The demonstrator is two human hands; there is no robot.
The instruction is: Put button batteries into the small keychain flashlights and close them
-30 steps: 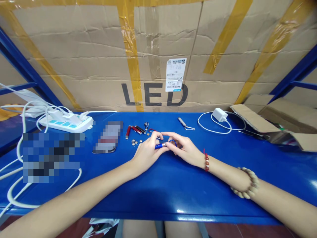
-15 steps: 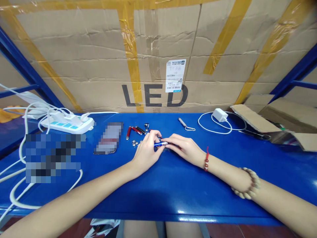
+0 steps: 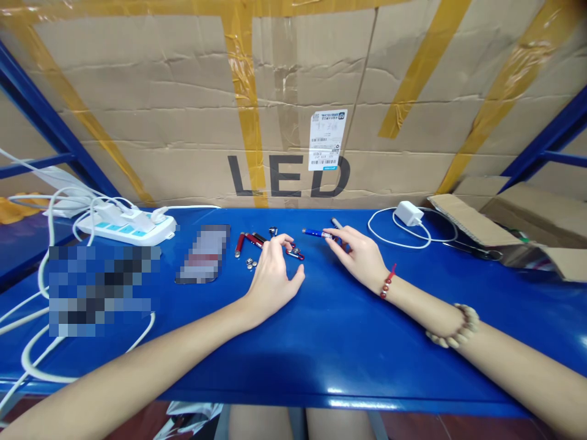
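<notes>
My right hand point(image 3: 358, 252) pinches a small blue penlight point(image 3: 315, 233) by its silver end. The blue end points left above the blue table. My left hand point(image 3: 276, 275) holds nothing, its thumb and fingers apart. By its fingertips lie small metal parts with red pieces point(image 3: 295, 251). To its left are a red metal tube point(image 3: 239, 244), another dark red tube point(image 3: 254, 240) and several button cells point(image 3: 251, 264). A black tube point(image 3: 260, 237) and a small silver clip-like piece point(image 3: 273, 231) lie behind. Part of a silver tube point(image 3: 336, 222) shows behind my right hand.
A phone point(image 3: 204, 253), its screen blurred out, lies left of the parts. Farther left stand a white power strip point(image 3: 160, 231) with cables and a pixelated object point(image 3: 103, 290). A white charger point(image 3: 408, 212), scissors point(image 3: 493, 255) and cardboard point(image 3: 472, 223) are at right. A large carton point(image 3: 183, 122) stands behind.
My hands have come apart. The blue penlight left my left hand's fingers and moved right and away from me in my right hand. My left hand has opened.
</notes>
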